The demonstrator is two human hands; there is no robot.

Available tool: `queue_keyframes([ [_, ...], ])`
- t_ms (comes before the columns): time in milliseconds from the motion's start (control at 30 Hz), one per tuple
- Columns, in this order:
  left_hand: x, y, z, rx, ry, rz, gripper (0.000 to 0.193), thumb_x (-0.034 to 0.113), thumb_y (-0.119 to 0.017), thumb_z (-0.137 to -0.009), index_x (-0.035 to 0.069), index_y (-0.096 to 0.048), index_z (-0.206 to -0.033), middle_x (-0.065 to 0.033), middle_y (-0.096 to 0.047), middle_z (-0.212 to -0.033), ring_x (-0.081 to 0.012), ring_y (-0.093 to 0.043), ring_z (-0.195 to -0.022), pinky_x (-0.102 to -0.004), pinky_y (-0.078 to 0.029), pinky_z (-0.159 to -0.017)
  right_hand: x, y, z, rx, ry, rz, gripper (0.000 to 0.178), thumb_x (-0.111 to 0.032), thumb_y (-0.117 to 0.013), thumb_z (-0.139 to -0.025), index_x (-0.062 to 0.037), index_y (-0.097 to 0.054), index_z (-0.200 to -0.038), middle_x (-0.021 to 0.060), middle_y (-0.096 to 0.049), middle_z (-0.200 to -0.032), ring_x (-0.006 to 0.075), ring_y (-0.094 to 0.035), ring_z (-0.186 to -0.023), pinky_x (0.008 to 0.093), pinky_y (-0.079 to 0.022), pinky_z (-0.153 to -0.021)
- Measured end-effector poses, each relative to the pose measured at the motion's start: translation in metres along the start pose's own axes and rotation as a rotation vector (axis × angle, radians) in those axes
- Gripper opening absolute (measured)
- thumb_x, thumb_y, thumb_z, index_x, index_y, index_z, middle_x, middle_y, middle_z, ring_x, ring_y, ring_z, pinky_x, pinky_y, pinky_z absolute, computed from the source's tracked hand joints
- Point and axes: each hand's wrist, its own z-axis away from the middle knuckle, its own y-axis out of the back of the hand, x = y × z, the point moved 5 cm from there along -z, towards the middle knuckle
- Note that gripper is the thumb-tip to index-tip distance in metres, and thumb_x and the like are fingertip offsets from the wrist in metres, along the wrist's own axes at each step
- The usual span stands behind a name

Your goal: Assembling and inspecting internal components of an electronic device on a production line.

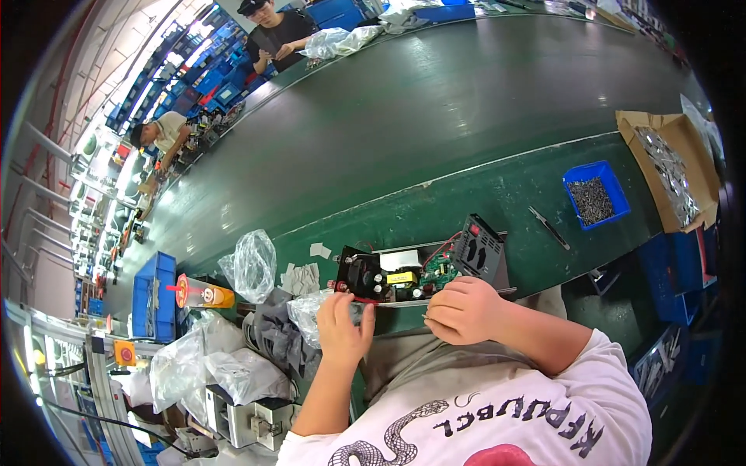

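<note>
An open electronic power unit (402,277) lies on the green bench in front of me, its circuit board with black, yellow and white parts exposed in a metal tray. A black end panel with sockets and a red switch (475,248) stands tilted at its right end. My left hand (343,328) is at the unit's near left corner, thumb and fingers apart, close to a red wire (364,300). By the near right edge, my right hand (464,311) has its fingers curled together; whatever they may hold is hidden.
To the right are tweezers (549,227), a blue bin of small screws (592,199) and a cardboard box of metal parts (672,175). Plastic bags (250,268), a drink cup (200,293) and a blue crate (154,297) stand left. Beyond runs a wide conveyor belt (404,124); two people work along it.
</note>
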Motion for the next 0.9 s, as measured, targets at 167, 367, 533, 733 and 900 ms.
queue_keyframes([
  [167,-0.014,-0.006,0.020,0.031,-0.018,0.067,0.031,0.011,-0.073,-0.079,0.003,-0.056,-0.104,-0.0176,-0.059,-0.102,-0.0370,-0.058,-0.092,-0.0446,-0.048,-0.082,-0.009,-0.019,-0.006,-0.062,-0.085,0.126,0.012,-0.013,-0.074,-0.074,-0.0103,-0.064,-0.080,0.0012,-0.060,-0.082,0.0190,-0.058,-0.069,0.0320,-0.048,-0.063],
  [367,-0.036,-0.022,0.028,-0.157,-0.032,0.007,0.019,0.008,-0.070,-0.069,0.007,-0.056,-0.081,-0.0115,-0.059,-0.079,-0.0339,-0.057,-0.077,-0.0456,-0.046,-0.067,0.001,-0.018,0.003,-0.045,-0.138,0.188,0.012,-0.013,-0.072,-0.075,-0.0093,-0.064,-0.083,0.0031,-0.062,-0.086,0.0208,-0.059,-0.074,0.0325,-0.050,-0.066],
  [533,-0.046,-0.017,0.020,-0.201,0.114,-0.096,0.017,0.010,-0.069,-0.072,0.006,-0.056,-0.082,-0.0111,-0.058,-0.081,-0.0339,-0.056,-0.080,-0.0468,-0.044,-0.070,0.025,0.001,0.011,0.032,-0.234,0.146,0.013,-0.006,-0.073,-0.075,-0.0075,-0.063,-0.083,0.0054,-0.063,-0.085,0.0246,-0.061,-0.069,0.0347,-0.052,-0.059],
  [733,-0.030,-0.009,0.017,-0.040,0.177,-0.014,0.012,0.003,-0.063,-0.083,0.004,-0.059,-0.094,-0.0133,-0.059,-0.088,-0.0308,-0.058,-0.084,-0.0417,-0.046,-0.078,0.021,0.006,0.008,0.015,-0.293,0.103,0.012,-0.004,-0.072,-0.076,-0.0066,-0.062,-0.084,0.0059,-0.062,-0.084,0.0246,-0.063,-0.071,0.0339,-0.053,-0.060],
  [900,-0.030,-0.024,0.044,0.035,0.826,0.668,0.016,0.000,-0.042,-0.101,0.002,-0.057,-0.106,-0.0071,-0.062,-0.096,-0.0139,-0.055,-0.086,-0.0286,-0.045,-0.079,0.027,0.007,0.008,0.079,-0.299,-0.038,0.012,-0.003,-0.072,-0.076,-0.0055,-0.063,-0.085,0.0070,-0.064,-0.086,0.0244,-0.064,-0.072,0.0346,-0.053,-0.061],
])
